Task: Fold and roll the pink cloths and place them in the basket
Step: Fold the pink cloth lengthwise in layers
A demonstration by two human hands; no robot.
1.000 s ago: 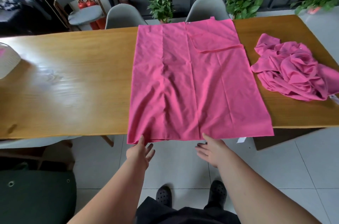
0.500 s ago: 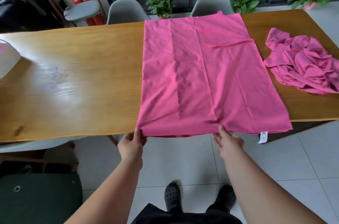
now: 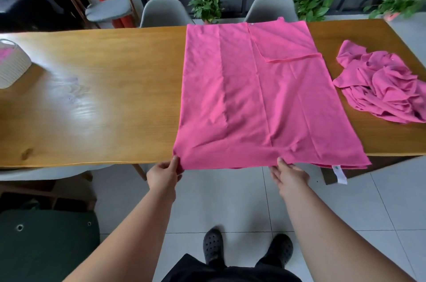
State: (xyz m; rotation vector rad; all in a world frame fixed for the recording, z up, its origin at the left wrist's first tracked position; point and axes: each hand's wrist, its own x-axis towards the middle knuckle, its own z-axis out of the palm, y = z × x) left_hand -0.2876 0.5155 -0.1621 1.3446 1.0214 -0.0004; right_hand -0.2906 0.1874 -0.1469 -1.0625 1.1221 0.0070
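A large pink cloth point(image 3: 260, 97) lies spread flat across the wooden table point(image 3: 92, 97), its near edge hanging slightly over the table's front edge. My left hand point(image 3: 163, 175) pinches the cloth's near left corner. Near the middle of that same edge, my right hand point(image 3: 289, 175) pinches the hem with thumb on top. A white tag point(image 3: 338, 174) dangles from the near right corner. A crumpled heap of pink cloths point(image 3: 382, 88) sits at the table's right end. The white ribbed basket point(image 3: 11, 67) stands at the far left with something pink inside.
Grey chairs point(image 3: 164, 14) stand behind the table, with potted plants point(image 3: 206, 0) beyond them. A dark green seat point(image 3: 46, 244) is at my lower left. Bare wooden tabletop stretches between the basket and the flat cloth.
Both hands rose from below the hanging edge and took hold of the cloth's near hem. The edge now lies pulled up to the table's front.
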